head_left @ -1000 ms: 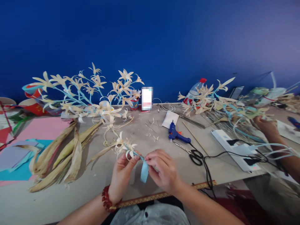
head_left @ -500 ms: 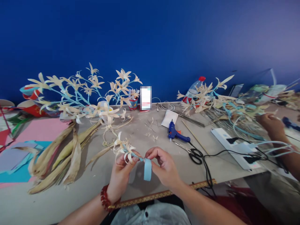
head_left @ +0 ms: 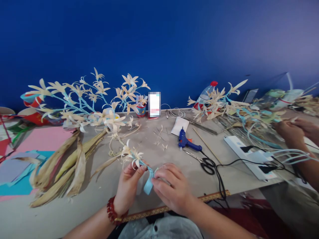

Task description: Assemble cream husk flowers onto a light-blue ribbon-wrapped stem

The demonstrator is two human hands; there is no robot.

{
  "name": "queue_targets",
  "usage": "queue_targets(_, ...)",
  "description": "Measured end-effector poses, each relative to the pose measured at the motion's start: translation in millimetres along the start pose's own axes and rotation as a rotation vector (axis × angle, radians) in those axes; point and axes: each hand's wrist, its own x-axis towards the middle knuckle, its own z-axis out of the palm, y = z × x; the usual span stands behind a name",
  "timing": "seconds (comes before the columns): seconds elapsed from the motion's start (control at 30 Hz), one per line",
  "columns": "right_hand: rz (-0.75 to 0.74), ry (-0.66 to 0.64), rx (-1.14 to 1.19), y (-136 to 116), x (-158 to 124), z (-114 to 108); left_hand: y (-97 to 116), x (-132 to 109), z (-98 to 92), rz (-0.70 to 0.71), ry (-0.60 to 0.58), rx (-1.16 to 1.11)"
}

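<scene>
Near the table's front edge, my left hand [head_left: 131, 182] pinches the blue-wrapped stem of a cream husk flower sprig [head_left: 134, 156], its blooms pointing up and left. At the stem's lower end, my right hand [head_left: 173, 186] is closed on a strip of light blue tape [head_left: 149, 186], which hangs down between the hands. The right fingertips hide part of the tape and the stem's tip. Dried corn husks [head_left: 71, 169] lie left of my left hand. Beyond my right hand are a blue glue gun [head_left: 186, 142] and black-handled scissors [head_left: 206, 164].
Finished flower branches [head_left: 82, 99] stand at the back left, more flowers [head_left: 219, 103] at the back right. A white power strip [head_left: 245, 159] with black cords lies right. Another person's hands [head_left: 291, 131] work at far right. Coloured paper [head_left: 45, 137] is at left.
My right hand has turned over, its fingers now covering more of the tape. The tape has swung from hanging straight to slanting left. At far right, the other person's second hand has appeared.
</scene>
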Motion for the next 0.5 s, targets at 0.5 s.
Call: queue_targets(0.5,0.189,-0.082,0.160,7.4,8.3,1.7,-3.2,0.9,-3.7,-0.010,0.035,0.019)
